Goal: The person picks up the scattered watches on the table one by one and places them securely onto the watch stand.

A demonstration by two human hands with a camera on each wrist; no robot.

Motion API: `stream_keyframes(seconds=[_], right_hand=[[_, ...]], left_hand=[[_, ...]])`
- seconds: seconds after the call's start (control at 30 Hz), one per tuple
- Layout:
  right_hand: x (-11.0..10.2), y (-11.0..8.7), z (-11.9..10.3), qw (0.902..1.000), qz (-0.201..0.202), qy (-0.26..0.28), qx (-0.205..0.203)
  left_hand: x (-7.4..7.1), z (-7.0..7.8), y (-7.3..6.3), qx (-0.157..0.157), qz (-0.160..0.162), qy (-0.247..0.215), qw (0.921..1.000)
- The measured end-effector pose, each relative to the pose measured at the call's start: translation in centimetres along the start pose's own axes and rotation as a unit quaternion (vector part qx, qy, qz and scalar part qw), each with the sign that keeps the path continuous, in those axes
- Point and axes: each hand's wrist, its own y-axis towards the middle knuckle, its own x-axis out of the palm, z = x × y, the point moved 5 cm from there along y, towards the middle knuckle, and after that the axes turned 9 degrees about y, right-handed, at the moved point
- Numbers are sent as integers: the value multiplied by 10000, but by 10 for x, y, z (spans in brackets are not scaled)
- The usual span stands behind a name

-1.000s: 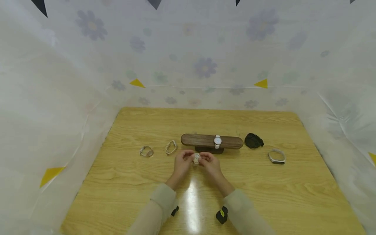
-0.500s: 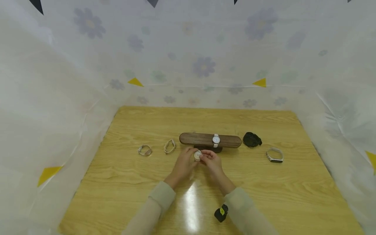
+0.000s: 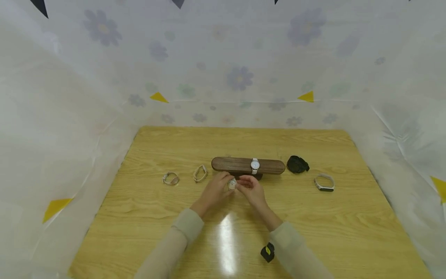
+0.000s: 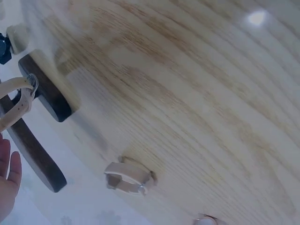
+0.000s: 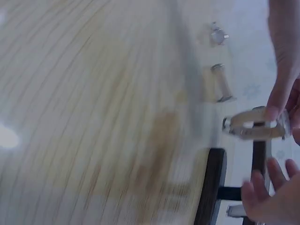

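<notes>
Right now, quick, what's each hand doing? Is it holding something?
Left hand: closed, holding the pale-strapped watch.
Right hand: fingers at that watch's edge, but I can't tell whether it's open or pinching.

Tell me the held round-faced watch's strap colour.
The watch strap is pale beige, best seen in the left wrist view.

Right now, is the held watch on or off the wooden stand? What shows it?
Off: the left hand holds the watch in front of the wooden stand, which carries a different, white-strapped watch.

White glare on table [image 3: 320,217], 2 hazy, bluish wrist views
</notes>
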Motion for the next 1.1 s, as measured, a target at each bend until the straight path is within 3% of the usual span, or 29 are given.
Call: stream_keyframes(seconds=[0.07,0.1,0.17,0.23,0.3,0.33,0.43,0.57,0.73,0.87,1.0,1.1], right_hand=[[-7,-1,-6,9902,43,-1041,-932],[-11,-2,-9,9764,112,-1549,-1500],[-19,-3,-15,9360,252,-2390,-2572],[-29,-2,-19,8855,447,-3046,-3480],[-40,2,-19,8407,652,-3591,-4000],[-45,5,-20,8243,709,-3815,-4124],[-63,15,-19,7925,780,-4419,-4130],[-79,29,-18,7814,508,-5057,-3620],[-87,40,-18,7830,-79,-5402,-3084],[-88,45,-23,7770,-389,-5501,-3036],[-87,47,-28,7568,-509,-5717,-3128],[-86,48,-31,7482,-568,-5786,-3197]], left_hand=[[0,-5,-2,-105,-135,46,9998],[0,-8,-4,-176,-190,30,9997],[-2,-14,-7,-294,-254,-7,9992],[-4,-21,-11,-402,-278,-11,9988],[-7,-27,-14,-466,-238,23,9986],[-8,-31,-15,-495,-224,91,9985],[-11,-41,-19,-561,-151,371,9976],[-12,-53,-21,-697,-98,675,9952],[-15,-66,-24,-1065,-183,643,9921],[-18,-73,-24,-1231,-340,746,9890],[-20,-78,-22,-1309,-576,992,9847],[-22,-83,-19,-1456,-754,1003,9814]])
